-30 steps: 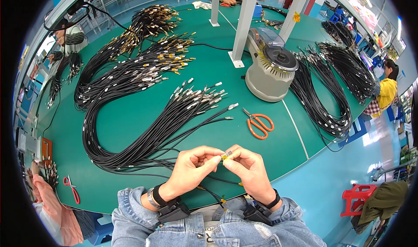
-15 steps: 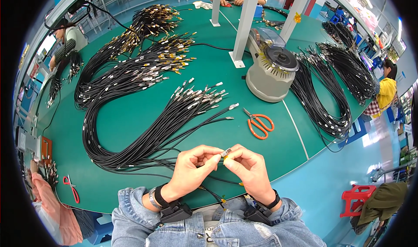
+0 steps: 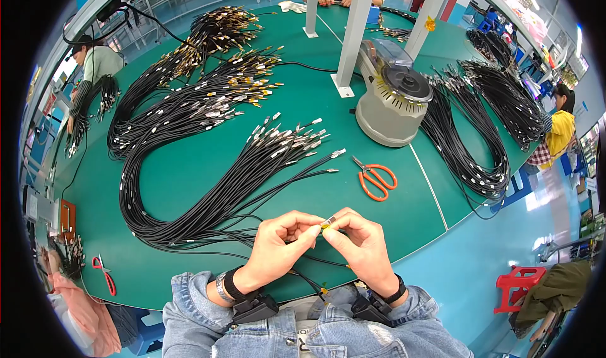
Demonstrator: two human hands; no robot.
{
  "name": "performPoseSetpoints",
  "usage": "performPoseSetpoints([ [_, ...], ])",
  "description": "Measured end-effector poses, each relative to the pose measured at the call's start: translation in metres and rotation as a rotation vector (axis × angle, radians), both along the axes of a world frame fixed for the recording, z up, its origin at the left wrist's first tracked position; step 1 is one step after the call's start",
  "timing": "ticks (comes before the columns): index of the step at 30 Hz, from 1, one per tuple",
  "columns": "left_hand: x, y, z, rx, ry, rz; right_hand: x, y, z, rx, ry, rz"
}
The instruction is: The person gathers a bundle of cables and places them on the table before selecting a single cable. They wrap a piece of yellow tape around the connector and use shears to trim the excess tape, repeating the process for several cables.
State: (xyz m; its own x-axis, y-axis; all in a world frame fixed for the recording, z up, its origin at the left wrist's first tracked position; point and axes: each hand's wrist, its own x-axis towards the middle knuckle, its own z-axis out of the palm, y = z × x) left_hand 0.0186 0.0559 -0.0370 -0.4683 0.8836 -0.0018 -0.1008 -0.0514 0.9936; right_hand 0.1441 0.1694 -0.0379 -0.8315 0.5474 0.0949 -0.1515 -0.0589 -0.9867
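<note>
My left hand [image 3: 281, 244] and my right hand [image 3: 361, 244] meet at the near edge of the green table. Both are closed in a pinch on one small silvery cable connector [image 3: 328, 221], with a bit of yellow at its lower side. My fingers cover part of it. Black cables run beneath my hands, and a few yellow-tagged ends [image 3: 324, 291] hang near my jacket. Left of my hands lies a large curved bundle of black cables [image 3: 189, 222] with silvery and white ends. Orange-handled scissors [image 3: 377, 181] rest beyond my right hand.
A grey round machine with a black disc [image 3: 391, 109] stands beside white metal posts [image 3: 353, 36]. More black cable bundles [image 3: 467, 137] lie at the right and far left. Red-handled scissors [image 3: 104, 275] lie at the left edge. A red stool [image 3: 517, 288] stands right. Other people work around the table.
My hands stay nearly in place, still pinching the connector. At the far left, a person has leaned into fuller view beside the hanging cables.
</note>
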Motion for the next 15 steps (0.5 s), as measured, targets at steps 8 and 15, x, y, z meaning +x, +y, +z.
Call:
performPoseSetpoints([
  [8,-0.0001,-0.0007,-0.0009,-0.011,0.005,-0.019,0.0009,-0.0002,-0.0025,-0.028,-0.018,0.0],
  [15,0.0011,-0.0004,-0.0011,-0.016,-0.014,-0.034,0.0028,0.0011,-0.0034,-0.022,-0.056,-0.001],
])
